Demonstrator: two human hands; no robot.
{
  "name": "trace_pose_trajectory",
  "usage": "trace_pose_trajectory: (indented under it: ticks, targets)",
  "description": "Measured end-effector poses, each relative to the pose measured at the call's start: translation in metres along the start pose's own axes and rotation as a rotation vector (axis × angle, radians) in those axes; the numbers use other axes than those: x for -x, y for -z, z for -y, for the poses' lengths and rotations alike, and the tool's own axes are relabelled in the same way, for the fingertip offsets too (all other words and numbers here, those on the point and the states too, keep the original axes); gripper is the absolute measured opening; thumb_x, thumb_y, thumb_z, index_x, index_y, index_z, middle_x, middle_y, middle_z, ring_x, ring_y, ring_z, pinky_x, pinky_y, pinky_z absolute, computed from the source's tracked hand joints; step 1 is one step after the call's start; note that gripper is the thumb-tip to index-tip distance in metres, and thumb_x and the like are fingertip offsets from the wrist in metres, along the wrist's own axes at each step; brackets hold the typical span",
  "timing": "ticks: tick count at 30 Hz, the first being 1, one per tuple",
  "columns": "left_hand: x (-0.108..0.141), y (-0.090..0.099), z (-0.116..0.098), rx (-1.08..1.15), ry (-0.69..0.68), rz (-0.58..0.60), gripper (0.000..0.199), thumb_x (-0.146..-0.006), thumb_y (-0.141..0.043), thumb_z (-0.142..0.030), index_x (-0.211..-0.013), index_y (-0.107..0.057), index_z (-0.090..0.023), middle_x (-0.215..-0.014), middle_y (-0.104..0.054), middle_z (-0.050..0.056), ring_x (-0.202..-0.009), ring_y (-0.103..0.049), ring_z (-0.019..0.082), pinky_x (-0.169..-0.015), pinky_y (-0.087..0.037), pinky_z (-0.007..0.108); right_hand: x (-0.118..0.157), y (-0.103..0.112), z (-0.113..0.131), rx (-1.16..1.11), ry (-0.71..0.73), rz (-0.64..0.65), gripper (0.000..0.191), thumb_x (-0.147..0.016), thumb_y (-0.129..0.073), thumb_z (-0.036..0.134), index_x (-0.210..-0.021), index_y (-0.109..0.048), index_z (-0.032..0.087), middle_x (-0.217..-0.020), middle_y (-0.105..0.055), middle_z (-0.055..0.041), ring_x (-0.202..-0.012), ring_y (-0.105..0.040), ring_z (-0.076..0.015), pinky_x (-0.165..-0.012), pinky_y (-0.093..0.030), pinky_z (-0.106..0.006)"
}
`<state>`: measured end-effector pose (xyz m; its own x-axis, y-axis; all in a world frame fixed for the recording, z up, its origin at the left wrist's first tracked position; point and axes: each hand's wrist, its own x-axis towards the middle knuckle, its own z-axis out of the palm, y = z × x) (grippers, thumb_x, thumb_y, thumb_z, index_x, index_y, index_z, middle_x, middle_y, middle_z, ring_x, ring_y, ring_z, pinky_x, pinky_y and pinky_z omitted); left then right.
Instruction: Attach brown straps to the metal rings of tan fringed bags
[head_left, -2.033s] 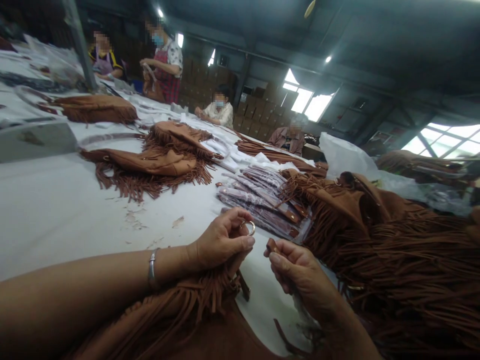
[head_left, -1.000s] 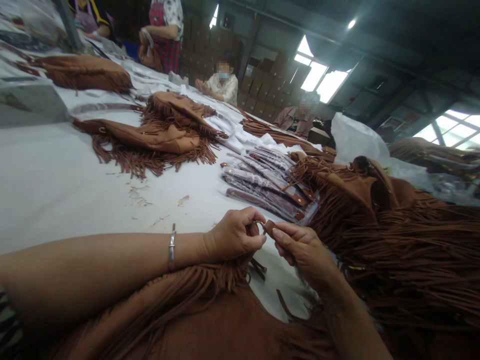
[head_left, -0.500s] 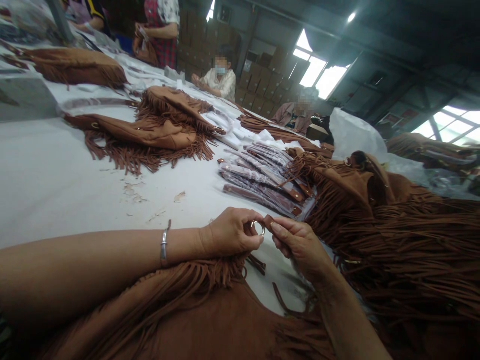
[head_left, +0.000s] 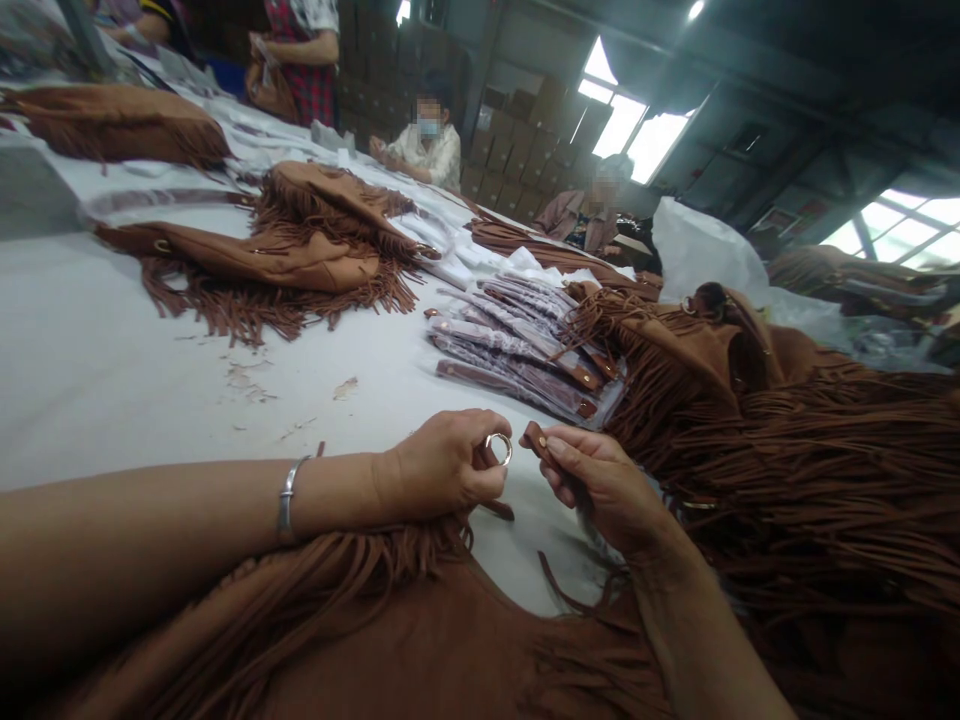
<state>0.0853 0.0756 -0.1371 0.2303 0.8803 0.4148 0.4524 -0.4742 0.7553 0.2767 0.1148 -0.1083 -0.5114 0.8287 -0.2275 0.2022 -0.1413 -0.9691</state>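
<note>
A shiny metal ring is pinched between the thumb and fingers of my left hand. Just to its right, my right hand is closed on the end of a brown leather strap with a small metal stud. A small gap separates strap end and ring. Beneath both hands lies a brown fringed suede bag, its fringe partly under my left forearm. The rest of the strap is mostly hidden by my right hand.
Several plastic-wrapped straps lie beyond my hands. Fringed bags rest on the white table at left. A large heap of fringed bags fills the right side. Co-workers are at the far side.
The strap end has come away from the ring, so a gap shows between them. My left hand has shifted slightly left with the ring; the whole view has also shifted a little.
</note>
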Motion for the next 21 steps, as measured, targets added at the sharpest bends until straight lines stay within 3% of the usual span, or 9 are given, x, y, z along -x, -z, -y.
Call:
trace_pose_trajectory:
  ticks: [7, 12, 21]
  targets:
    - [0.003, -0.001, 0.004, 0.067, -0.092, -0.116, 0.02, -0.063, -0.061, -0.014, -0.083, -0.061, -0.01, -0.064, -0.051, -0.003, -0.049, -0.047, 0.005, -0.047, -0.039, 0.015, -0.003, -0.008, -0.003, 0.066, 0.036, -0.009, 0.027, -0.081, -0.058, 0.037, -0.088, -0.064, 0.012, -0.057, -0.047, 0.0021, -0.048, -0.036, -0.007, -0.04, -0.027, -0.017]
    - [0.005, 0.0, 0.004, 0.073, -0.037, -0.098, 0.023, -0.063, -0.063, -0.015, -0.085, -0.062, -0.011, -0.061, -0.054, -0.003, -0.049, -0.047, 0.006, -0.047, -0.039, 0.015, -0.001, -0.014, 0.0, 0.126, 0.021, -0.012, 0.028, -0.079, -0.06, 0.037, -0.09, -0.067, 0.013, -0.056, -0.047, 0.0025, -0.048, -0.036, -0.007, -0.041, -0.027, -0.018]
    - [0.005, -0.002, 0.005, 0.055, -0.07, -0.135, 0.023, -0.064, -0.063, -0.016, -0.085, -0.062, -0.008, -0.06, -0.056, -0.001, -0.049, -0.047, 0.006, -0.045, -0.039, 0.015, -0.002, -0.009, -0.005, 0.099, 0.035, 0.021, 0.026, -0.079, -0.061, 0.036, -0.091, -0.069, 0.014, -0.057, -0.047, 0.0026, -0.049, -0.037, -0.0062, -0.04, -0.025, -0.016]
